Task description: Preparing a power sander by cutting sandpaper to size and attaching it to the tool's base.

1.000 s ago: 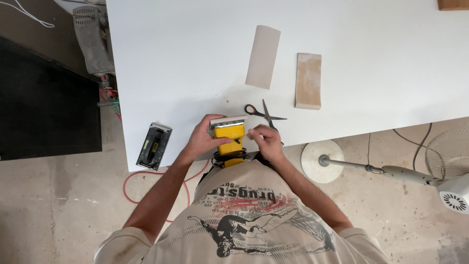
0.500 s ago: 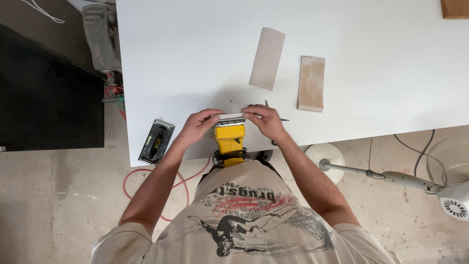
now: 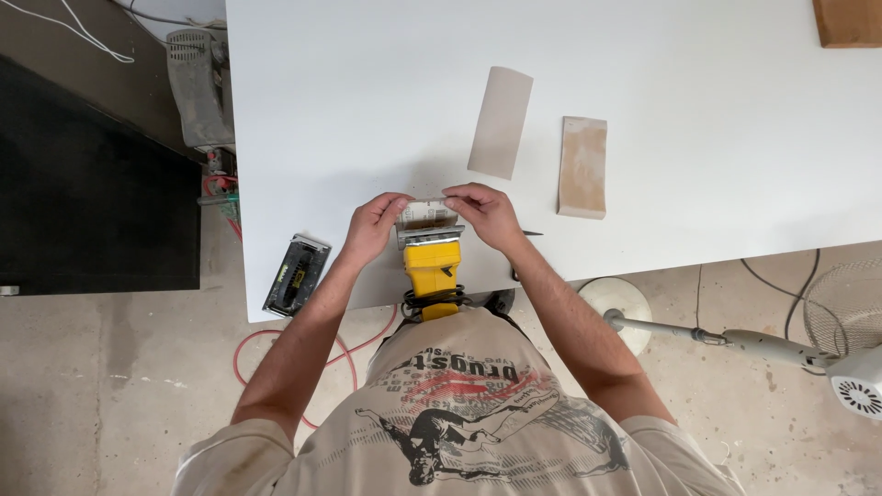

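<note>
A yellow sander [image 3: 433, 269] lies at the near edge of the white table [image 3: 698, 83], its flat base turned away from me. A strip of sandpaper [image 3: 428, 214] lies over that base. My left hand [image 3: 374, 227] pinches the strip's left end. My right hand [image 3: 484, 214] presses its right end from above. Both hands rest against the sander's base.
Two loose sandpaper strips lie farther out: a grey one [image 3: 501, 121] and a tan, worn one [image 3: 583, 166]. Scissors [image 3: 525, 235] are mostly hidden under my right forearm. A black tool [image 3: 296, 275] sits at the table's left corner. A wood block [image 3: 847, 20] and a floor fan [image 3: 836, 344] are at the right.
The sander has been laid flat on the table edge. Both hands moved from its body to the sandpaper strip on its base. The scissors are now covered by my right arm.
</note>
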